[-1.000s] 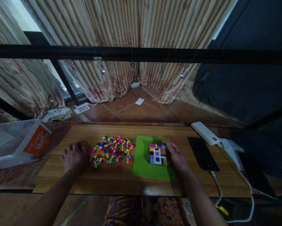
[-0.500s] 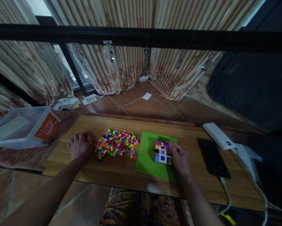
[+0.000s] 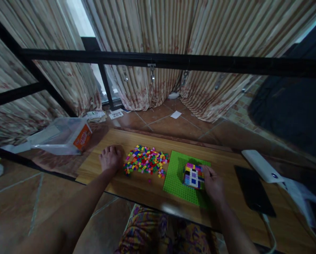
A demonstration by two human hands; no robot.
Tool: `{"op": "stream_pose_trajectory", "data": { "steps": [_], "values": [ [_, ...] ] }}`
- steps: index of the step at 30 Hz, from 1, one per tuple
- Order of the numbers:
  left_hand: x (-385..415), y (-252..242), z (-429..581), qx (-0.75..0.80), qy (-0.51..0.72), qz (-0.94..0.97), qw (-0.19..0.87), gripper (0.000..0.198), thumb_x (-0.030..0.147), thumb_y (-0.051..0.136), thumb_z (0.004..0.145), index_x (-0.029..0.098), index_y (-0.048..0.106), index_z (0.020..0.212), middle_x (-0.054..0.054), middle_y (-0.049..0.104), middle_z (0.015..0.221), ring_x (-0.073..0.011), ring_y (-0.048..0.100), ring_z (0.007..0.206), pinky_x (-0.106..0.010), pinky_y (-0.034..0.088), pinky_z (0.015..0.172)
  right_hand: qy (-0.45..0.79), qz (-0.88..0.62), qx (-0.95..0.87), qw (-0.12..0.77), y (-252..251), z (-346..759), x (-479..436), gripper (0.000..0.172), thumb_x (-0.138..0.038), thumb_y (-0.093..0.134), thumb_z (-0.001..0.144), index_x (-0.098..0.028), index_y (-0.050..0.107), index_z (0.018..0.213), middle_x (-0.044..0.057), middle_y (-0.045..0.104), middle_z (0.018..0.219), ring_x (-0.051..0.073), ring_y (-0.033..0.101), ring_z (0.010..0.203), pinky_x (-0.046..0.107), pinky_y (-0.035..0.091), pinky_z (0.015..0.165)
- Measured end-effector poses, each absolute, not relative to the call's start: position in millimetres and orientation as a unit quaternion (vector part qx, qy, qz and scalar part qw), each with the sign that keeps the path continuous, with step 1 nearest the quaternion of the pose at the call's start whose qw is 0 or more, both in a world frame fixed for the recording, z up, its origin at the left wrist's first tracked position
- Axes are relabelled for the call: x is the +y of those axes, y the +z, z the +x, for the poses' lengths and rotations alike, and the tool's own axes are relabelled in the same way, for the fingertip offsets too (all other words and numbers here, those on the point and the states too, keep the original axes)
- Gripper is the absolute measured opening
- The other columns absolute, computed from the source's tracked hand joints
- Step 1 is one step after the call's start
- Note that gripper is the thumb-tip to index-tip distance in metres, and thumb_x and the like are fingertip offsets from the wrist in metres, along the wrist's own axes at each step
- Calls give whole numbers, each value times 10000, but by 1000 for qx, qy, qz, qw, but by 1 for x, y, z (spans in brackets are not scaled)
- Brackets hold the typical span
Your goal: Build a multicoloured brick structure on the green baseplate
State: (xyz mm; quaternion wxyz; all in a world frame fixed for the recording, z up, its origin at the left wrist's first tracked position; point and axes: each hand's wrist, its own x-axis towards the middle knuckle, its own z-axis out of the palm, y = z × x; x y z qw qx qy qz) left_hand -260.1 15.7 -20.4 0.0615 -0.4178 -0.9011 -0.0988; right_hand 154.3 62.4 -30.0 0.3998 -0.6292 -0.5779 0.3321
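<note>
Head view: the fingers of the right hand (image 3: 213, 182) grasp the brick panel (image 3: 192, 176) by its right edge.
The panel lies just left of those fingers, over the green baseplate (image 3: 173, 169); whether it touches the plate I cannot tell. Left fingers rest loosely spread, released, on the table (image 3: 147, 192), the left hand (image 3: 110, 158) palm down beside the loose bricks (image 3: 146, 160). Beyond and left of them sits a clear plastic box (image 3: 62, 141) with an orange label; its contents are too unclear to name. The panel's multicoloured face points up; it looks nearly square, its long axis uncertain.
</note>
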Motion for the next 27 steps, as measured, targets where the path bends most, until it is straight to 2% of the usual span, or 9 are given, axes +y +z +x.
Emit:
{"op": "stream_pose_trajectory", "data": {
  "steps": [5, 9, 11, 16, 22, 27],
  "values": [
    [15, -23, -261, -898, -123, -418, 58, 418, 346, 341, 918, 156, 574, 1208, -143, 576, 1263, -312, 484, 1158, -453, 365, 954, 247, -640, -626, 371, -22, 157, 61, 620, -625, 368, 872, -129, 698, 1042, 154, 713, 985, 268, 648, 857, 396, 484, 797],
    [13, -25, -262, -893, -119, -429, 69, 399, 344, 334, 921, 151, 587, 1162, -150, 587, 1225, -311, 492, 1140, -452, 371, 936, 119, -615, -648, 434, 6, 126, 44, 524, -562, 415, 895, -138, 687, 1041, 162, 691, 1034, 287, 608, 1001, 443, 435, 917],
    [12, -25, -262, -892, -115, -431, 72, 395, 344, 332, 922, 146, 588, 1147, -153, 590, 1209, -312, 492, 1139, -450, 369, 936, 163, -566, -667, 456, 16, 94, 28, 413, -500, 453, 909, -181, 681, 1038, 122, 694, 1036, 256, 610, 995, 412, 448, 901],
    [12, -25, -260, -894, -121, -427, 66, 380, 334, 346, 918, 159, 578, 1163, -140, 589, 1217, -300, 498, 1126, -449, 365, 942, 316, -419, -759, 385, 5, 7, -23, 241, -323, 463, 937, -232, 681, 987, 60, 694, 1027, 197, 617, 989, 346, 461, 901],
    [12, -26, -259, -894, -134, -423, 65, 381, 337, 351, 918, 167, 576, 1175, -141, 577, 1245, -300, 489, 1143, -448, 361, 954, 394, -316, -810, 298, -25, -36, -52, 253, -252, 436, 939, -218, 685, 906, 53, 698, 885, 184, 644, 850, 312, 499, 772],
    [12, -26, -259, -895, -132, -423, 60, 376, 331, 355, 915, 162, 576, 1168, -138, 583, 1236, -299, 490, 1143, -448, 361, 955, 413, -360, -794, 263, -29, -27, -42, 251, -266, 439, 935, -211, 684, 929, 48, 703, 906, 185, 644, 871, 308, 494, 770]
  ]
}}
